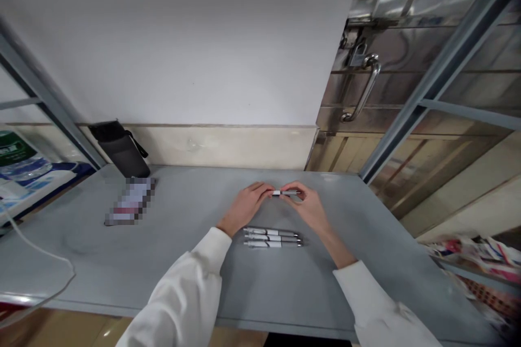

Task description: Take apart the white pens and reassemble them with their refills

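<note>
A white and grey pen [285, 193] lies crosswise between my two hands, above the far half of the grey table. My left hand [251, 201] pinches its left end, and the fingers cover that end. Thumb and fingers of my right hand [308, 201] close around its right part, near the silver tip. Closer to me, three similar pens [273, 238] rest on the table side by side, roughly parallel, with their tips to the right.
A dark bottle [120, 149] with a strap leans at the back left. In front of it lies a blurred-out phone [132, 201]. A white cable [61, 260] crosses the table's left edge. Grey metal posts [411, 111] flank the table [171, 260], and a padlocked metal door [378, 97] stands behind right.
</note>
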{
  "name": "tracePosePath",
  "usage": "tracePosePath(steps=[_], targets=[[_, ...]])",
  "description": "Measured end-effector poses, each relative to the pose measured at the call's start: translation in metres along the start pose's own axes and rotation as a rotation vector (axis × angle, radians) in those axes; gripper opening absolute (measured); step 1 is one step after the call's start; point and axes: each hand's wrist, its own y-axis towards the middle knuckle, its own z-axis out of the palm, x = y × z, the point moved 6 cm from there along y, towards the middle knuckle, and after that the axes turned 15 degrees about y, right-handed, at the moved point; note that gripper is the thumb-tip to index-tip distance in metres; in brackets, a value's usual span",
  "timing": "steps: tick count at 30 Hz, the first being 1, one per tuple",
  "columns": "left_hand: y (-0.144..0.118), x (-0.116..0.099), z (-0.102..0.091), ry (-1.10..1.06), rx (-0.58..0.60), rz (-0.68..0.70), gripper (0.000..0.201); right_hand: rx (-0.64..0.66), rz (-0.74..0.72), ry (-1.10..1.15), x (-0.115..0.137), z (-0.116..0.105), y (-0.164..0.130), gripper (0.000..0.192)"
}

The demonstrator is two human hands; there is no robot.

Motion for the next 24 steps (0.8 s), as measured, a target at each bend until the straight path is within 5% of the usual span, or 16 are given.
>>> tracePosePath(steps=[24], targets=[[-0.0048,-0.0063,0.0078,0.020,0.079,0.048,0.030,0.009,-0.001,0.033,0.0019,0.0006,-0.0003,0.012]])
